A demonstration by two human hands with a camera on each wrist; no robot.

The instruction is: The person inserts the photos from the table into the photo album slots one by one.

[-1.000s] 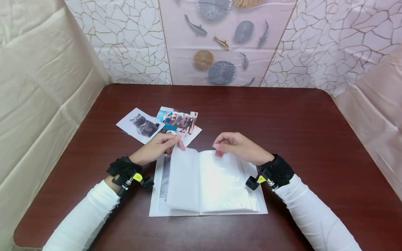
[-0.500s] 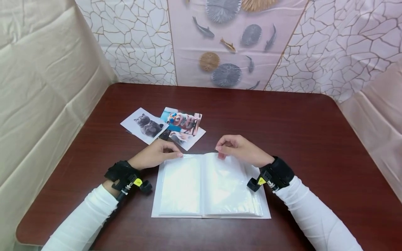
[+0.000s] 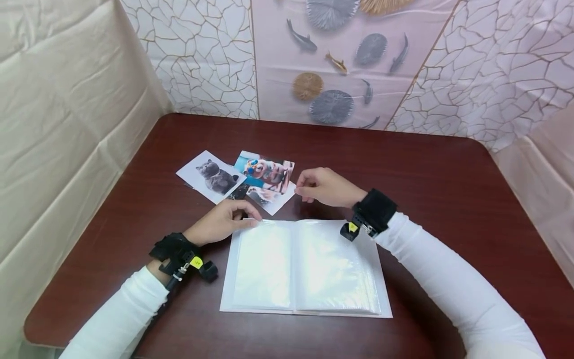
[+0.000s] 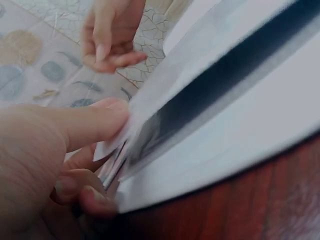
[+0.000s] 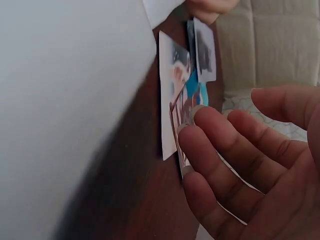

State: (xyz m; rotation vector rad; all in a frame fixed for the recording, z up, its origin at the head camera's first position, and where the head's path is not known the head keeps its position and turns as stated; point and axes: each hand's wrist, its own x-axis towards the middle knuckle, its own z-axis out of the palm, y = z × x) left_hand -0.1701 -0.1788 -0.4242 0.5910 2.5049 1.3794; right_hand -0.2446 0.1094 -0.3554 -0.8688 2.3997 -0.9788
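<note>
A photo album [image 3: 264, 264] with clear sleeves lies spread on the table, no picture showing on the facing pages. My left hand [image 3: 224, 220] pinches its top left corner, thumb on the page [image 4: 165, 100] and fingertips underneath. Beyond the album's top edge, my right hand [image 3: 329, 187] hovers with loosely bent fingers and nothing in them, beside the loose photos. These are a grey cat photo [image 3: 217, 178], a colourful picture [image 3: 264, 172] of an animal in blue glasses, and a white-bordered photo [image 3: 280, 201] partly covered by it. A dark one shows between them.
The dark red-brown table [image 3: 426, 169] has its far edge against a patterned cloth backdrop [image 3: 332, 104]. Cream cloth [image 3: 76, 109] hangs along the left side. Both wrists carry black straps with small cameras.
The left hand turned a leaf over to the left, so the album lies flat. My right hand left the right page's top edge and moved up and left to the photos.
</note>
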